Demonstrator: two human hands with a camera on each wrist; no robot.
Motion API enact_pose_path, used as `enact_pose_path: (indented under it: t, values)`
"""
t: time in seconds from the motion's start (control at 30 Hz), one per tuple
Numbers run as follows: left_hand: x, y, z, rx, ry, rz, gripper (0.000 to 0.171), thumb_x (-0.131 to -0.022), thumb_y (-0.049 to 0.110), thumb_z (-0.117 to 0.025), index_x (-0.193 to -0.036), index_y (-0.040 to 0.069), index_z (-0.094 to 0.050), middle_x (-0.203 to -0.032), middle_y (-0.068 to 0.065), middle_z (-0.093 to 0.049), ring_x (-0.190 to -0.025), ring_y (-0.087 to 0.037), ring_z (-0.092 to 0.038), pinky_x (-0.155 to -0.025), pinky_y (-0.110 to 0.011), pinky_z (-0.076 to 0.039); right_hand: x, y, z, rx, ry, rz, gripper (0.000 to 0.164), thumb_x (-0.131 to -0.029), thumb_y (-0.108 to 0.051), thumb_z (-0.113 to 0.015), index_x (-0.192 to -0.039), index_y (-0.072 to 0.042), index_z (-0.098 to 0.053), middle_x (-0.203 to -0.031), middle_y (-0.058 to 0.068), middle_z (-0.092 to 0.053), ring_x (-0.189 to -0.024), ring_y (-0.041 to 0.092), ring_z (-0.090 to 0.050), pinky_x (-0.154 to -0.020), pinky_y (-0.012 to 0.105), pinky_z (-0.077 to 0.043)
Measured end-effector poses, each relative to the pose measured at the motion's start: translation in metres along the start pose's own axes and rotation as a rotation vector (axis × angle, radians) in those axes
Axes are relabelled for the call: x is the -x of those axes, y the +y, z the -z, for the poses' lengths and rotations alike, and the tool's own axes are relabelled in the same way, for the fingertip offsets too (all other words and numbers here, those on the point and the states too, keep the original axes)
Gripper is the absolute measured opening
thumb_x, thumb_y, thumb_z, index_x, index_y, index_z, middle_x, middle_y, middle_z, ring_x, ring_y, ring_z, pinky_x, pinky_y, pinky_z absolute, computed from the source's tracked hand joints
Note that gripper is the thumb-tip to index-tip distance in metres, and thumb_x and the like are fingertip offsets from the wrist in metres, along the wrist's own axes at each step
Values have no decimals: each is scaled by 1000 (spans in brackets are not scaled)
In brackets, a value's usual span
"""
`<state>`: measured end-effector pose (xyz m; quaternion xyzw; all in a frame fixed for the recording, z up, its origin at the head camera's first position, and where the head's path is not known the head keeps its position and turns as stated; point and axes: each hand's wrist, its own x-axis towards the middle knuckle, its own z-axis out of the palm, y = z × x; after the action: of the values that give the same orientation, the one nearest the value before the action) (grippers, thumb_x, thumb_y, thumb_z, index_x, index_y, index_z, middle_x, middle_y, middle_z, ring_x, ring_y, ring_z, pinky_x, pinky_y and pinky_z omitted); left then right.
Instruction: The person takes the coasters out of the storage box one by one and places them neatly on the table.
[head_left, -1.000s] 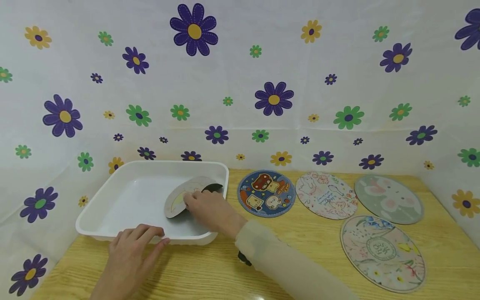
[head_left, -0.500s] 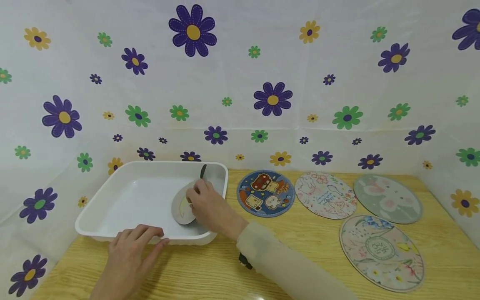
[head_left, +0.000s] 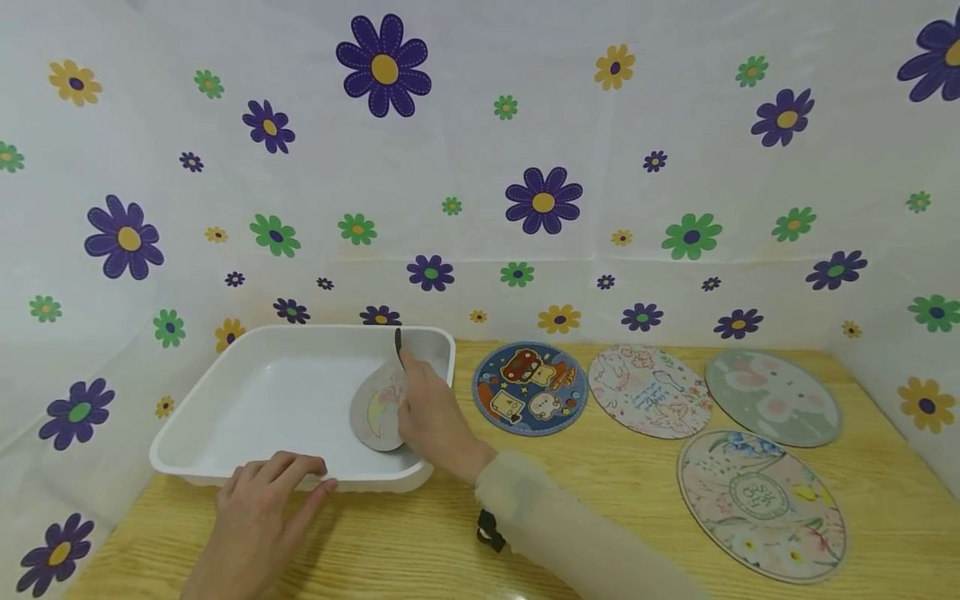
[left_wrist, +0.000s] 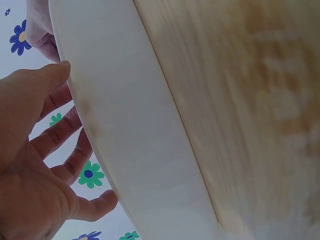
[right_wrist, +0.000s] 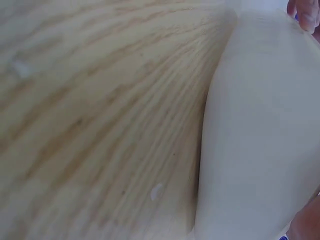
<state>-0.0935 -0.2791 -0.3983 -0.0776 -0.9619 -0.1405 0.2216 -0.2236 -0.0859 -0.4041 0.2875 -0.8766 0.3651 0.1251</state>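
Observation:
Inside the white tray [head_left: 255,400], toward its right end, my right hand [head_left: 438,421] grips a round mat [head_left: 371,412] by its right side. Its pale face carries a yellow crescent and faces up. The mat is bent, with a strip of dark backing showing beyond the fingers; my hand hides the rest. At the tray's near rim my left hand [head_left: 262,504] holds on, fingers over the edge and thumb against it. In the left wrist view, that hand [left_wrist: 35,185] lies along the rim. The right wrist view shows mostly the tray's outer wall [right_wrist: 250,130].
Right of the tray lie several round mats: a blue cartoon one [head_left: 529,388], a white-and-pink one [head_left: 648,390], a grey-green mouse one [head_left: 776,398] and a floral one [head_left: 761,508]. A flowered white cloth [head_left: 465,150] hangs behind and beside the wooden table [head_left: 592,483].
The mat has turned and shifted slightly right within the tray, its dark backing swinging to the far side. My right hand has turned with it; my left hand stays at the rim.

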Motion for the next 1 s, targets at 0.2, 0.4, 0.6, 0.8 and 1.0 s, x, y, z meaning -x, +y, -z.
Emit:
enact_pose_path:
  t: [0.2, 0.4, 0.6, 0.8, 1.0]
  values:
    - [1, -2, -2, -1, -10, 1, 19, -85, 26, -83, -100, 21, -72, -102, 0, -71, -98, -37, -63, -83, -64, -44, 0, 2, -1, -12, 33, 28, 41, -101, -1, -57, -142, -2, -54, -130, 14, -66, -116, 21, -68, -99, 25, -56]
    - [1, -2, -4, 7, 44, -37, 20, -83, 22, -85, -98, 21, -72, -100, 2, -71, -95, -34, -63, -82, -55, -44, -7, 5, 4, -78, 40, -20, 39, -102, -2, -52, -141, -4, -56, -130, 16, -68, -116, 20, -68, -95, 26, -57]
    - [-1, 0, -2, 5, 26, -27, 20, -84, 24, -84, -100, 21, -72, -102, 1, -71, -97, -35, -63, -81, -57, -45, -13, 3, 15, -282, 44, -165, 41, -100, -3, -50, -141, -4, -54, -116, 21, -72, -75, 15, -68, -56, 17, -49]
    - [-2, -1, 0, 7, 0, -4, 20, -86, 24, -83, -102, 20, -72, -104, 0, -71, -99, -36, -62, -82, -60, -45, -14, 5, 22, -633, 17, -406, 47, -101, -2, -49, -147, -10, -49, -140, 23, -61, -92, 27, -74, -60, 31, -62]
    - [0, -4, -4, 6, 49, -38, 21, -82, 23, -85, -98, 21, -72, -101, 2, -72, -95, -34, -63, -80, -54, -43, -11, 5, 31, -887, 22, -618, 55, -98, 5, -49, -150, -14, -47, -136, 19, -61, -102, 24, -70, -71, 34, -64]
